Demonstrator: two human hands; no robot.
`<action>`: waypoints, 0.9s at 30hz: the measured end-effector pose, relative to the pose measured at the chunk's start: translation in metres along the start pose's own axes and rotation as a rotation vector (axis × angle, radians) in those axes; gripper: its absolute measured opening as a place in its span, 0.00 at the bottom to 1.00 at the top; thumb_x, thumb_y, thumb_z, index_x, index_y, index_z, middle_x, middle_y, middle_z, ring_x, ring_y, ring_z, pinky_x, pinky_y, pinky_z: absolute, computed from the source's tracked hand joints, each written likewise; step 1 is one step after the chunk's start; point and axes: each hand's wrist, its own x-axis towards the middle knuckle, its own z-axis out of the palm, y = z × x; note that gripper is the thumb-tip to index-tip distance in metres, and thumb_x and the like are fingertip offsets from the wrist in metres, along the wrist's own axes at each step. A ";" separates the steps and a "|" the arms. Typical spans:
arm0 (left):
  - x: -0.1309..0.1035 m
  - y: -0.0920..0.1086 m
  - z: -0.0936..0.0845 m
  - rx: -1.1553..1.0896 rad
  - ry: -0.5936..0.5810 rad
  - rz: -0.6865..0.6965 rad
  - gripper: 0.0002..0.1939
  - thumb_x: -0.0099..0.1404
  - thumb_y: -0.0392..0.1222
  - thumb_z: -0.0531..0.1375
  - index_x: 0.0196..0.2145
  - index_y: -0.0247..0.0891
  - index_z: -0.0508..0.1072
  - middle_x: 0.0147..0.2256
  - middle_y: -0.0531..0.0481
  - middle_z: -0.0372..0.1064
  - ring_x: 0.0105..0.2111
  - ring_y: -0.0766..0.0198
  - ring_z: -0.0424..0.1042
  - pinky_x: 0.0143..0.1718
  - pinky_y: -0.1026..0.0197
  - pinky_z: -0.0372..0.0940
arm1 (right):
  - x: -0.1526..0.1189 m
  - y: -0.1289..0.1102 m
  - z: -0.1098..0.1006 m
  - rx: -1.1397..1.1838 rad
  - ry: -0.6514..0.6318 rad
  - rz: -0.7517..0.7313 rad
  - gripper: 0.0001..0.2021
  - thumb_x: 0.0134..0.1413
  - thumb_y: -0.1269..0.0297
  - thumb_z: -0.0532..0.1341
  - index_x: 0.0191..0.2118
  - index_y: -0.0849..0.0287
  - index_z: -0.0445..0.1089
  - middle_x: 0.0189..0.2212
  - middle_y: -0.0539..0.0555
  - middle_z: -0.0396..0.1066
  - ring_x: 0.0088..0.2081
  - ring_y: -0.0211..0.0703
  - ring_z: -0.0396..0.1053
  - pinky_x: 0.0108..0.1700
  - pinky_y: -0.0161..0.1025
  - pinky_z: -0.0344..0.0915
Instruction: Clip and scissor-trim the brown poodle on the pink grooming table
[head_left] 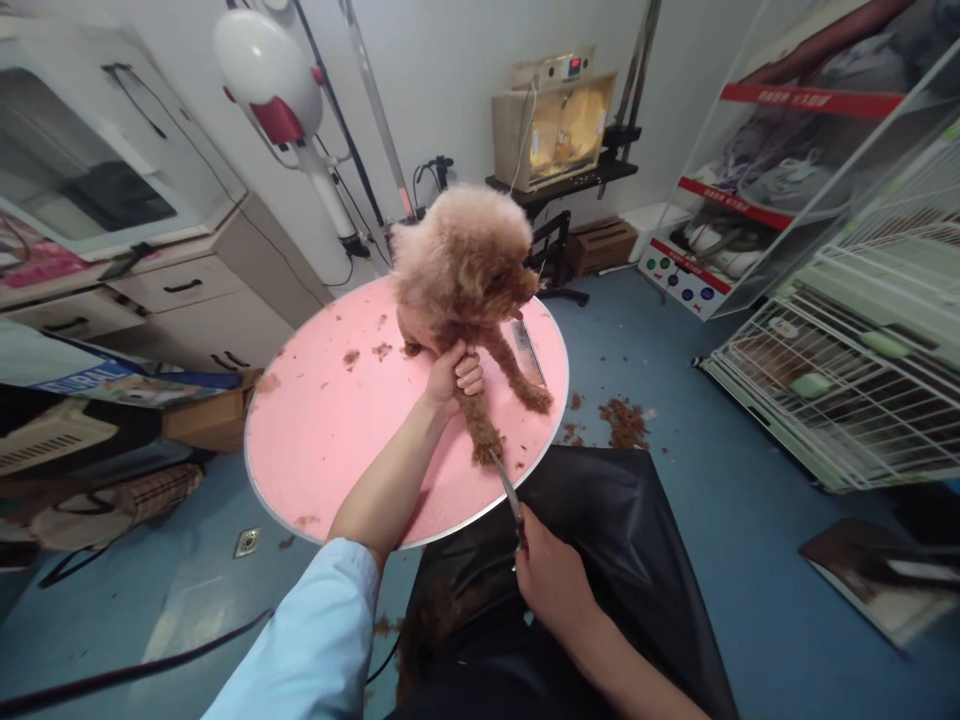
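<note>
A curly brown dog (480,250) sits on a round pink grooming table (322,440), its head turned to the right. My left hand (455,375) is closed around one of its front legs, above the paw. In my right hand (555,575) is a pair of scissors (508,487), pointing up and away from me. The scissor tips are at the fluffy paw (487,447) of the held leg. The other front paw (534,397) rests near the table's right rim. A flat metal comb (528,350) lies behind that leg, partly hidden.
Loose tufts of fur (381,350) lie on the table, and a fur pile (624,422) is on the floor. A wire cage (862,370) and shelves (750,200) stand at right. Left are drawers (187,290) and a white dryer (266,75). A black apron (615,520) covers my lap.
</note>
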 end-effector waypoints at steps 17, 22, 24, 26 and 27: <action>-0.004 0.000 -0.009 -0.087 -0.037 0.048 0.27 0.75 0.49 0.38 0.23 0.36 0.61 0.13 0.62 0.36 0.08 0.77 0.36 0.09 0.74 0.35 | 0.011 -0.017 0.013 1.080 -0.261 -0.137 0.26 0.43 0.74 0.62 0.52 0.60 0.61 0.38 0.52 0.69 0.39 0.39 0.73 0.45 0.41 0.69; -0.003 -0.001 -0.012 -0.073 -0.021 0.077 0.24 0.74 0.51 0.42 0.24 0.37 0.61 0.13 0.63 0.37 0.08 0.77 0.37 0.09 0.74 0.35 | 0.016 -0.020 0.015 1.162 -0.305 -0.088 0.23 0.45 0.74 0.61 0.50 0.60 0.61 0.35 0.50 0.69 0.36 0.38 0.73 0.44 0.41 0.70; -0.003 -0.001 -0.013 -0.069 -0.031 0.076 0.24 0.74 0.51 0.43 0.24 0.37 0.61 0.13 0.63 0.37 0.08 0.77 0.37 0.09 0.74 0.35 | 0.015 -0.021 0.013 1.170 -0.320 -0.105 0.25 0.44 0.74 0.62 0.51 0.59 0.60 0.36 0.50 0.69 0.38 0.39 0.74 0.45 0.42 0.69; -0.004 -0.001 -0.013 -0.061 -0.032 0.075 0.23 0.74 0.51 0.44 0.24 0.37 0.61 0.13 0.63 0.36 0.08 0.77 0.36 0.09 0.74 0.34 | 0.015 -0.023 0.012 1.172 -0.336 -0.109 0.25 0.44 0.74 0.63 0.51 0.59 0.60 0.36 0.50 0.69 0.38 0.39 0.74 0.45 0.43 0.69; -0.004 -0.001 -0.013 -0.053 -0.026 0.077 0.23 0.73 0.51 0.44 0.24 0.37 0.61 0.13 0.63 0.36 0.09 0.77 0.35 0.09 0.74 0.34 | 0.015 -0.023 0.011 1.176 -0.345 -0.102 0.25 0.45 0.73 0.63 0.51 0.59 0.61 0.35 0.50 0.69 0.37 0.39 0.73 0.45 0.43 0.70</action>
